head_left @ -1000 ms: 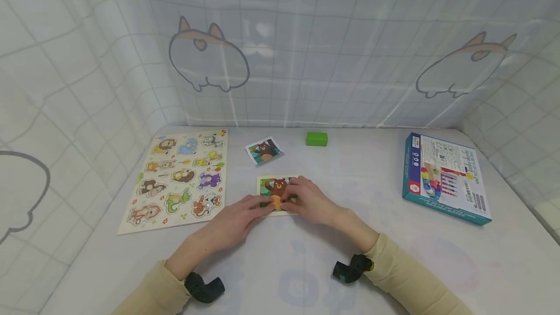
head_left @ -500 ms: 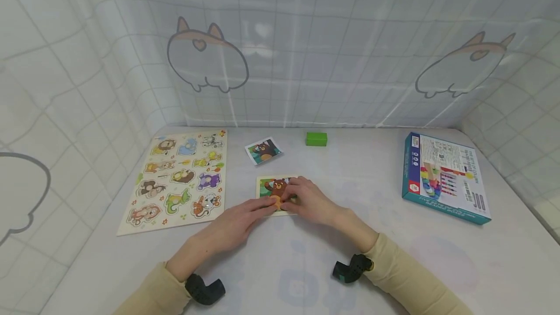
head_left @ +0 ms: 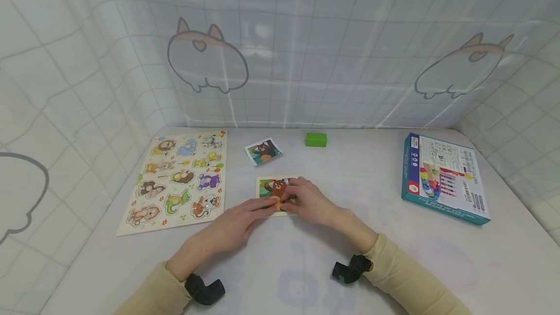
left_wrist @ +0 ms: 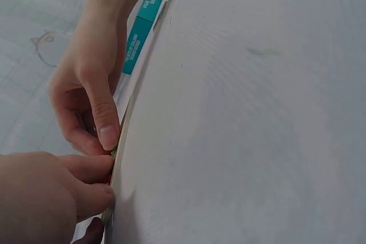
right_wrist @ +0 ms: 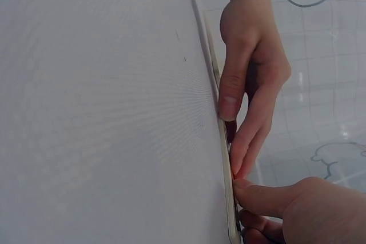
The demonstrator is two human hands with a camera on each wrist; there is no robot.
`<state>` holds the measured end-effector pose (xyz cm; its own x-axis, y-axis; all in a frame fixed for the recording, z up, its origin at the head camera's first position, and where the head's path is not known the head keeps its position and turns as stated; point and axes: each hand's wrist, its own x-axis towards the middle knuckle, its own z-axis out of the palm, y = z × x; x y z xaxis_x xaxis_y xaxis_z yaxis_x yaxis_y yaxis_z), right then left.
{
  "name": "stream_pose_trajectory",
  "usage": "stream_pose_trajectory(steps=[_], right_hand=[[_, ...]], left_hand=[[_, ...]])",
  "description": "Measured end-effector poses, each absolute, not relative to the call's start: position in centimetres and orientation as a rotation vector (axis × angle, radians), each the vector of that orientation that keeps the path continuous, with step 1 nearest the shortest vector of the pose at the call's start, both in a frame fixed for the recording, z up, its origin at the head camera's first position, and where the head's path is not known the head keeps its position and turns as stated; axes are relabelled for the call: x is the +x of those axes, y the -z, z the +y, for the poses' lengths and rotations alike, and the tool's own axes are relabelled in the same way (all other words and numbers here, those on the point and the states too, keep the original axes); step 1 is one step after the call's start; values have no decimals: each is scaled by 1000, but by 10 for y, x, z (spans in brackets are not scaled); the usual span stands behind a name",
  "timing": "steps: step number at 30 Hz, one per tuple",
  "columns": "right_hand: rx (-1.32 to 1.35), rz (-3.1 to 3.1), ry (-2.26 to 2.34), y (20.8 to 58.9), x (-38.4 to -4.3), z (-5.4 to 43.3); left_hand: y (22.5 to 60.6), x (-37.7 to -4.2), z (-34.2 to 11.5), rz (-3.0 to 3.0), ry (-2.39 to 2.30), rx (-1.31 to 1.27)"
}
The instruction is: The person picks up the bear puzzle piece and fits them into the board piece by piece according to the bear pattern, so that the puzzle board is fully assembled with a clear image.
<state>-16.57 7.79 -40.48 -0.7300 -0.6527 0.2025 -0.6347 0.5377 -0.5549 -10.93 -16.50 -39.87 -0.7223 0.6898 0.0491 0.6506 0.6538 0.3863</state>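
Note:
A small bear puzzle (head_left: 267,186) in a pale wooden tray lies flat on the table. My left hand (head_left: 236,222) reaches in from the left, its fairly straight fingers touching the orange belly area. From the right, my right hand (head_left: 308,201) bends over the puzzle and pinches at a puzzle piece with thumb and index finger; the piece is mostly hidden under the fingers. In the left wrist view the right hand (left_wrist: 91,84) and left hand (left_wrist: 40,198) meet at the tray's edge. The right wrist view shows the left hand (right_wrist: 251,55) opposite the right hand (right_wrist: 309,210).
Behind the puzzle lies a bear picture card (head_left: 263,151), with a green block (head_left: 316,139) to its right. An animal peg board (head_left: 172,183) lies on the left. A flat teal box (head_left: 446,179) rests at the right. Patterned curtains (head_left: 280,62) enclose the table.
Since a second ago the left fingers have shifted slightly to the right over the bear's belly. The right hand has hardly moved.

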Motion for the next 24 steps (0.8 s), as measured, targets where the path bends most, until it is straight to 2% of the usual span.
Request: stream_pose_trajectory(steps=[24], right_hand=[[-1087,2716,896,396,-160,77]], left_hand=[[404,-111,-166,2742,-682,1100]])
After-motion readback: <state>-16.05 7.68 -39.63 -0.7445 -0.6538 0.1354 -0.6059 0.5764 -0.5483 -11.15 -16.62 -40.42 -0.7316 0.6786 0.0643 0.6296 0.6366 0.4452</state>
